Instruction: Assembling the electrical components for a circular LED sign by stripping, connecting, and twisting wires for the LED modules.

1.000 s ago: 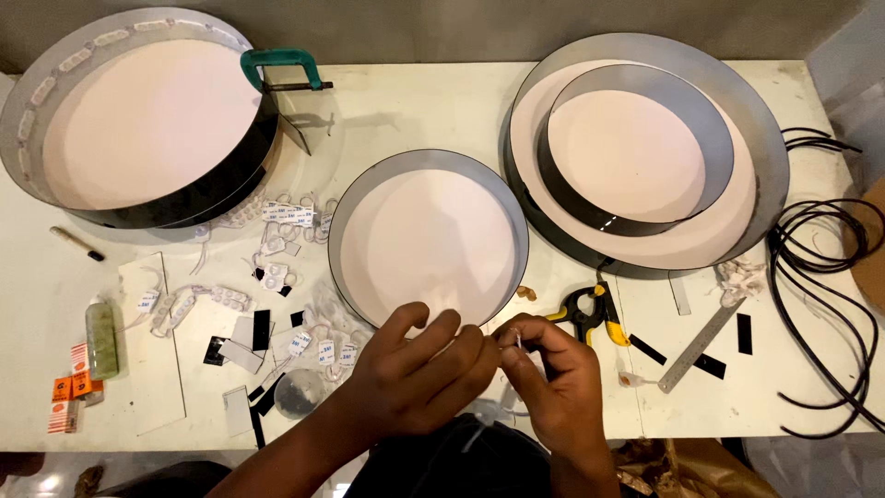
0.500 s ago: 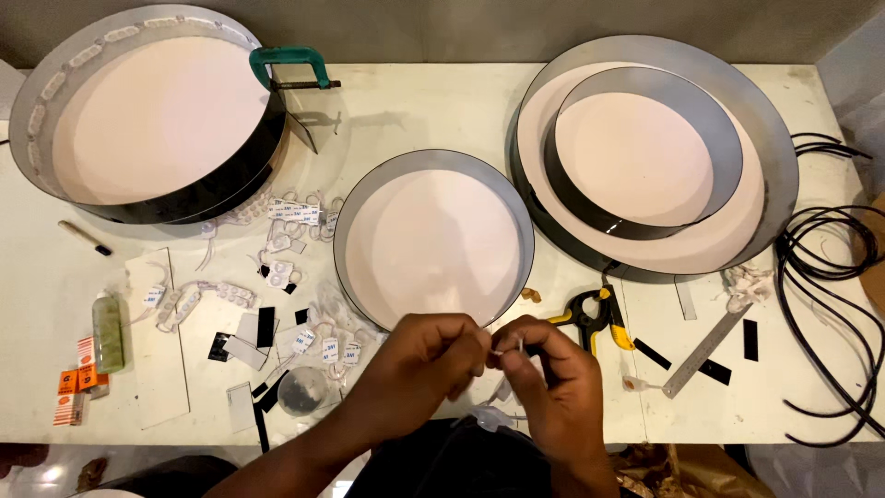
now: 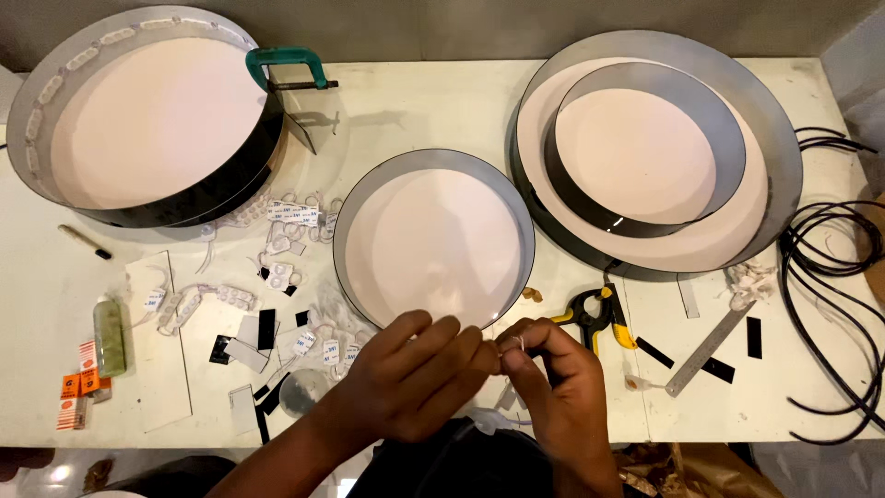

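Two hands meet at the table's near edge. The left hand curls its fingers toward the right, fingertips pinched on a small white piece that lies between both hands. The right hand pinches the same piece from its side. Just above them sits the round shallow pan; right of the right hand lies a yellow-and-black spring clamp.

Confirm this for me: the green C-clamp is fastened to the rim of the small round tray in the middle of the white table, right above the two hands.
Not quite. The head view shows the green C-clamp fastened to the rim of the large black-walled round tray at the table's far left corner. The small middle tray, above the left hand and right hand, carries no clamp.
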